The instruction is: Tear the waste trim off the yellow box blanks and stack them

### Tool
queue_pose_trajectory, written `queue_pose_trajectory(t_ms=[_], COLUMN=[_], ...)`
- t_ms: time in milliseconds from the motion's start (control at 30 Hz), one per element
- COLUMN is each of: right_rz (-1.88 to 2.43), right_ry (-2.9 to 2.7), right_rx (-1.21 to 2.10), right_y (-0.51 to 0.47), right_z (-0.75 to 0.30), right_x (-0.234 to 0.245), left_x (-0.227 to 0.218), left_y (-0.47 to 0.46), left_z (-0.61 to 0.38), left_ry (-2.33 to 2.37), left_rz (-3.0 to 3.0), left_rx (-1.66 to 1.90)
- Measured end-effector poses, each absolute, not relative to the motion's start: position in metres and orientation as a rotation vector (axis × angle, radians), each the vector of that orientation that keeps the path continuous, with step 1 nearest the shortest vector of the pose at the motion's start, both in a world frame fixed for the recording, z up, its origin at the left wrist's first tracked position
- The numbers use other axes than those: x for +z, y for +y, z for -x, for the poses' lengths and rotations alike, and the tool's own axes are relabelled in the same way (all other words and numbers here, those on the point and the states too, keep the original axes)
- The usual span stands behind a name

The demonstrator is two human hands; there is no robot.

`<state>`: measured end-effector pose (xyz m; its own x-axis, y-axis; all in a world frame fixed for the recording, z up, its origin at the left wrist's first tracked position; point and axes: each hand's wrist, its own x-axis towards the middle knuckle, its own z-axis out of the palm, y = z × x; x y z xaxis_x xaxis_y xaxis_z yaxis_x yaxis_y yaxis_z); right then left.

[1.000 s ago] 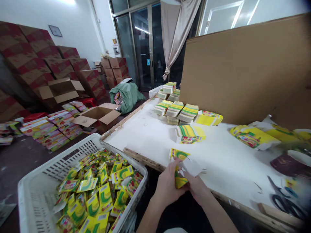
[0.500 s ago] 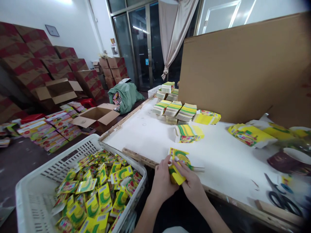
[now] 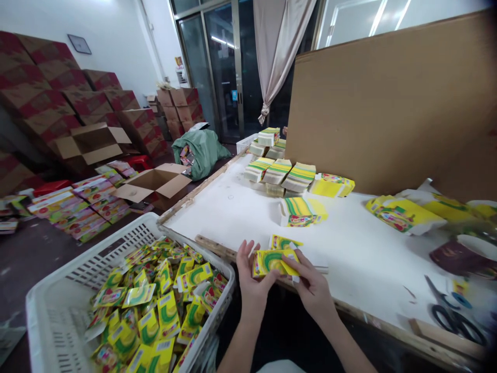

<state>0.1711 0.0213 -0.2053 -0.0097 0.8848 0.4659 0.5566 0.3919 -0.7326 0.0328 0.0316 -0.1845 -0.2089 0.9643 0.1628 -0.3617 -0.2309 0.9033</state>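
A small yellow-and-green carton lies sideways between both hands, above the table's near edge. My left hand grips its left end, thumb across the front and fingertips raised behind. At its right end, my right hand pinches the carton by a flap. Just behind, another yellow carton rests on the white table, partly hidden by the held one. Left of my hands stands a white plastic basket with many similar yellow cartons heaped inside.
Stacks of flat cartons sit farther back, before a tall cardboard sheet. Scissors and a dark cup lie at the right. A wooden strip runs along the table edge. An open box is on the floor.
The held carton has turned from slanted to nearly level, its broad face now showing. My left hand has shifted to its left end with fingers lifted; my right hand stays at the other end.
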Motion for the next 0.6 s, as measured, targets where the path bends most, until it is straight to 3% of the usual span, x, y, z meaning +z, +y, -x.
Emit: queue_pose_trajectory(t_ms=[267,600], right_rz=[1.173,1.312], right_ry=[-2.006,-1.675], right_rx=[0.579,0.691], right_y=[0.013,0.015], right_z=[-0.146,-0.132], right_x=[-0.201,-0.206], left_x=[-0.198,-0.194], left_y=[0.053,0.043], left_z=[-0.017,-0.032], left_ry=[0.688,0.714], left_rz=[0.136,-0.04], left_rx=[1.573,1.614])
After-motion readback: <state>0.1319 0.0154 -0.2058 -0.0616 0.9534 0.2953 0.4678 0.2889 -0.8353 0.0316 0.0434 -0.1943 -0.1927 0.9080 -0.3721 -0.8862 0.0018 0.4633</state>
